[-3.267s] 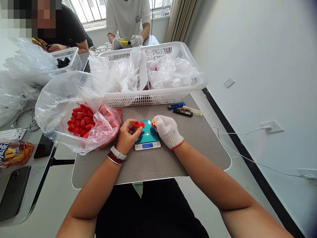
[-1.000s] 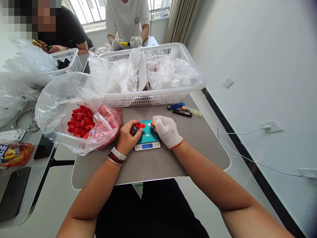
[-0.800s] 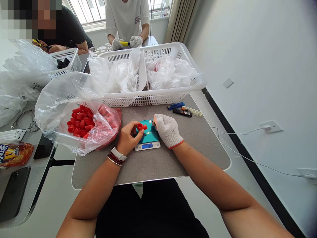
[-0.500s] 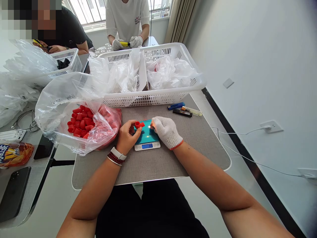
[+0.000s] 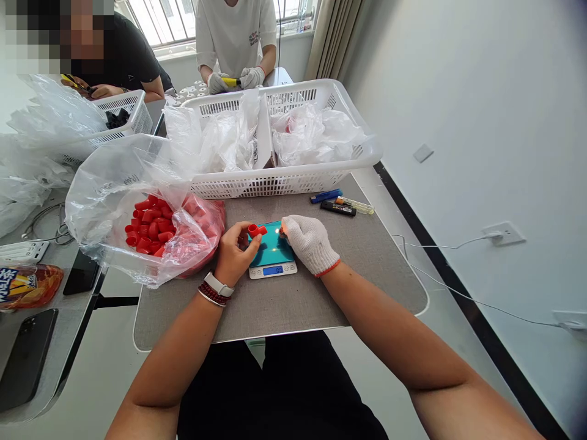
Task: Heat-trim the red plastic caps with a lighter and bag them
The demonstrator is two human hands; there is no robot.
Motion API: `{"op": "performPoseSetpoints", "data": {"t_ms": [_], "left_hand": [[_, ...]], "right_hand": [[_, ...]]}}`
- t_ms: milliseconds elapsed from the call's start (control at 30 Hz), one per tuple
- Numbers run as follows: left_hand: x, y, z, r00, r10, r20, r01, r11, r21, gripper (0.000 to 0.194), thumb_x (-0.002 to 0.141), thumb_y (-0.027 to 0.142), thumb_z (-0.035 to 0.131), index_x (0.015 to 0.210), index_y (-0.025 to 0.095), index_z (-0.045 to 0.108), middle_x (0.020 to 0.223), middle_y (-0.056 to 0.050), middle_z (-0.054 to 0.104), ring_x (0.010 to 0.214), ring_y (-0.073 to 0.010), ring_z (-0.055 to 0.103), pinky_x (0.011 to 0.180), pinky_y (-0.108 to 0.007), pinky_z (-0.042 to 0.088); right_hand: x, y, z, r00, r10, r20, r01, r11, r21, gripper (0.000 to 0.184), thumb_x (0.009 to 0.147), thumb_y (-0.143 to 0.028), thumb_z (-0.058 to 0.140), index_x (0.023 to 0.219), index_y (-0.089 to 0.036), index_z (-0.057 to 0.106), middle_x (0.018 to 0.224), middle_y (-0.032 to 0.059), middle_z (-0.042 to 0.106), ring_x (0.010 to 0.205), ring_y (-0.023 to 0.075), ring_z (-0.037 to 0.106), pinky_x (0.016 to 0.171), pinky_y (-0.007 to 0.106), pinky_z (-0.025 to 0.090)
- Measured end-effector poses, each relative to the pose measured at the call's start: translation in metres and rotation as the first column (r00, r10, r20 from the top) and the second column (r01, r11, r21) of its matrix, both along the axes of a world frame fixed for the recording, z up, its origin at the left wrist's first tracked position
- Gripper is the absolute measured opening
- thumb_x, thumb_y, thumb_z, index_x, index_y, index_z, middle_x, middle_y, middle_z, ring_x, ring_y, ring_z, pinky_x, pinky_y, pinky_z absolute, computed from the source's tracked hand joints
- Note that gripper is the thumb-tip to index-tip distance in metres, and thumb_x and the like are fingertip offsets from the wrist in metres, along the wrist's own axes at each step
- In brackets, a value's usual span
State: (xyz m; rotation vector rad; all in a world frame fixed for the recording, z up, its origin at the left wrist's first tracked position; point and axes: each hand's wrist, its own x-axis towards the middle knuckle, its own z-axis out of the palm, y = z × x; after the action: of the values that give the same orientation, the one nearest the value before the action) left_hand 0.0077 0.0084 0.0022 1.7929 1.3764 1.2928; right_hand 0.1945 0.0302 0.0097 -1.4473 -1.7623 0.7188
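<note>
My bare left hand [image 5: 236, 249] pinches a red T-shaped pipe fitting [image 5: 255, 230] between thumb and fingers, holding it over a small digital scale [image 5: 274, 270]. The scale has a teal top, and its display seems to read 0.0. My right hand [image 5: 309, 239], in a white knitted glove, is closed around an orange lighter [image 5: 283, 228], mostly hidden by the fingers. The lighter's metal end points toward the fitting, a short gap apart. Left of my hands, an open clear plastic bag [image 5: 110, 214] contains many similar red fittings [image 5: 153, 227].
Blue [image 5: 325, 195], black [image 5: 338, 208] and clear lighters [image 5: 358, 205] lie at the right. A white basket [image 5: 284, 181] with plastic bags stands behind. Phones [image 5: 28, 354] rest on the left table. Two people sit opposite; one wears gloves [image 5: 252, 77].
A small flame-like glow by the lighter, seen over three seconds ago, no longer shows. The fitting shifted right and turned, then came back left. Both hands keep their holds.
</note>
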Motion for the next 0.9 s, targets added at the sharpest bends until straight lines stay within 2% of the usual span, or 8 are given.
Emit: {"op": "performPoseSetpoints", "data": {"t_ms": [100, 267, 467, 633, 800, 900], "left_hand": [[0.0003, 0.0005, -0.0010, 0.999, -0.013, -0.037, 0.013, 1.000, -0.006, 0.014, 0.083, 0.026, 0.066, 0.094, 0.018, 0.062, 0.079, 0.000, 0.064, 0.061, -0.0093, 0.049, 0.055, -0.021, 0.042], [0.0015, -0.0012, -0.0005, 0.994, -0.075, -0.083, 0.077, 0.997, 0.031, 0.014, 0.083, 0.024, 0.066, 0.095, 0.018, 0.063, 0.078, 0.001, 0.063, 0.062, -0.0097, 0.050, 0.057, -0.022, 0.043], [0.0002, -0.0002, -0.0006, 0.999, -0.026, -0.042, 0.028, 0.998, 0.058, 0.014, 0.084, 0.025, 0.066, 0.094, 0.018, 0.062, 0.079, 0.001, 0.063, 0.061, -0.0088, 0.049, 0.056, -0.021, 0.042], [0.0003, 0.0008, -0.0007, 0.998, -0.012, -0.069, 0.015, 0.999, 0.041, 0.014, 0.084, 0.025, 0.066, 0.095, 0.018, 0.062, 0.081, 0.000, 0.065, 0.061, -0.0091, 0.049, 0.055, -0.021, 0.043], [0.0022, -0.0017, 0.0016, 0.989, -0.061, -0.136, 0.075, 0.992, 0.102, 0.012, 0.083, 0.021, 0.066, 0.094, 0.018, 0.063, 0.080, 0.001, 0.065, 0.061, -0.0091, 0.049, 0.056, -0.021, 0.043], [0.0025, -0.0028, 0.0024, 0.987, -0.077, -0.138, 0.096, 0.986, 0.134, 0.011, 0.084, 0.021, 0.065, 0.095, 0.018, 0.063, 0.080, 0.001, 0.064, 0.062, -0.0093, 0.050, 0.057, -0.022, 0.043]], "right_hand": [[-0.0007, -0.0002, -0.0007, 0.999, 0.013, -0.036, -0.012, 1.000, 0.006, 0.049, 0.093, -0.046, 0.033, 0.060, -0.019, 0.056, 0.062, 0.0029, 0.063, 0.062, 0.0167, 0.056, 0.060, 0.029, 0.034], [-0.0005, 0.0024, -0.0012, 0.996, -0.092, -0.003, 0.092, 0.996, -0.001, 0.050, 0.095, -0.046, 0.030, 0.059, -0.020, 0.053, 0.062, 0.0028, 0.063, 0.062, 0.0162, 0.055, 0.060, 0.029, 0.032], [0.0003, 0.0026, 0.0002, 0.994, -0.079, 0.079, 0.080, 0.997, -0.005, 0.053, 0.094, -0.048, 0.030, 0.058, -0.019, 0.056, 0.064, 0.0039, 0.064, 0.065, 0.0176, 0.056, 0.060, 0.030, 0.031], [0.0004, 0.0023, -0.0020, 1.000, -0.008, 0.027, 0.008, 1.000, -0.007, 0.051, 0.093, -0.048, 0.032, 0.058, -0.019, 0.056, 0.062, 0.0035, 0.063, 0.063, 0.0175, 0.057, 0.060, 0.030, 0.034], [-0.0003, 0.0039, -0.0042, 0.995, -0.066, -0.072, 0.063, 0.997, -0.036, 0.050, 0.095, -0.049, 0.033, 0.062, -0.020, 0.056, 0.063, 0.0024, 0.064, 0.061, 0.0166, 0.056, 0.058, 0.029, 0.033], [-0.0007, 0.0041, -0.0031, 0.994, -0.091, -0.062, 0.089, 0.995, -0.036, 0.050, 0.095, -0.048, 0.033, 0.060, -0.020, 0.055, 0.062, 0.0018, 0.063, 0.061, 0.0162, 0.055, 0.059, 0.030, 0.032]]}}
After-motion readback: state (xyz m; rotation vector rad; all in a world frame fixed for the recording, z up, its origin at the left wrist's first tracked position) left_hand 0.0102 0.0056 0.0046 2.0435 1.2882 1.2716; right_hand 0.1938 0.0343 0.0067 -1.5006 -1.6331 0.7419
